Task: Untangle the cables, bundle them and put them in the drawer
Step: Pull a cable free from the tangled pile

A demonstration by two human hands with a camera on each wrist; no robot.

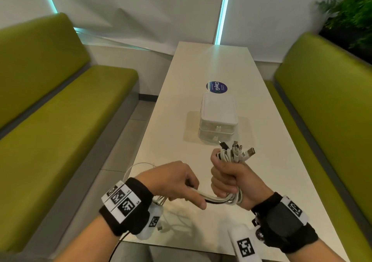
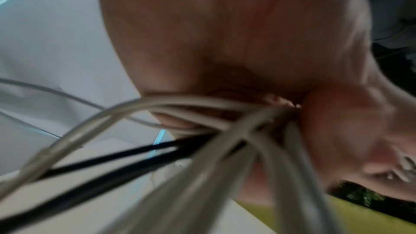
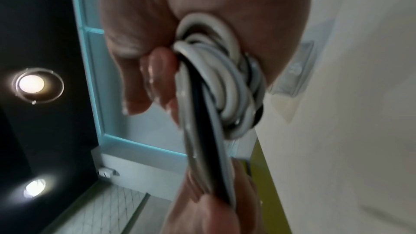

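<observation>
Right hand [image 1: 229, 178] is fisting the cables [image 1: 231, 155] at 5 o'clock on the tabletop [image 1: 261, 161], plug ends sticking up. Left hand [image 1: 173, 181] at 7 o'clock is pinching the trailing strands, probably feeding a wrap. Drawer unit [image 1: 218, 118] is sitting shut at 12 o'clock from the hands. Risk: slack loops lying under the left wrist are liable to snag and pull the coil loose.
</observation>
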